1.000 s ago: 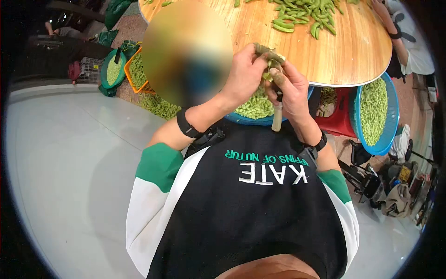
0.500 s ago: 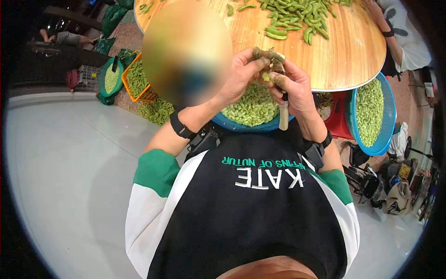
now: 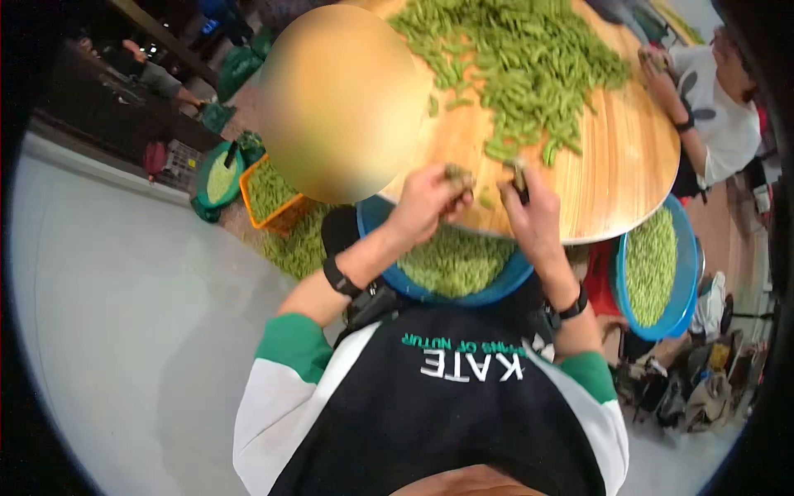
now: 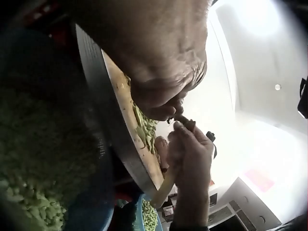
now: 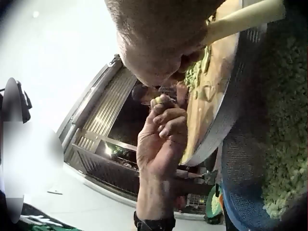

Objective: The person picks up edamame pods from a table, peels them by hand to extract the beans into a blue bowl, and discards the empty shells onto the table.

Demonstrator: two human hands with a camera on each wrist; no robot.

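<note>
My left hand (image 3: 426, 205) is held over the near table edge with its fingers curled. In the right wrist view, a small yellow-green piece (image 5: 159, 100) shows at its thumb and fingertips. My right hand (image 3: 533, 211) is apart from it, to the right, gripping a small knife whose pale handle (image 5: 248, 20) sticks out behind the fist; its blade is mostly hidden. Between the hands is a blurred green bit (image 3: 486, 201). Below them stands a blue basket (image 3: 389, 285) of shelled green beans (image 3: 455, 263). Green bean pods (image 3: 538, 78) lie heaped on the wooden table (image 3: 612, 186).
Another blue basket (image 3: 688, 285) of beans stands at right beside a red stool (image 3: 602, 281). An orange crate (image 3: 285, 217) of pods and a green basin (image 3: 207, 183) are at left, with loose pods on the floor. Another person (image 3: 715, 107) is at the table's right side.
My hands, which were together over the basket, have come apart. The head view has tilted up, so more of the pod heap shows. My right hand still grips the knife.
</note>
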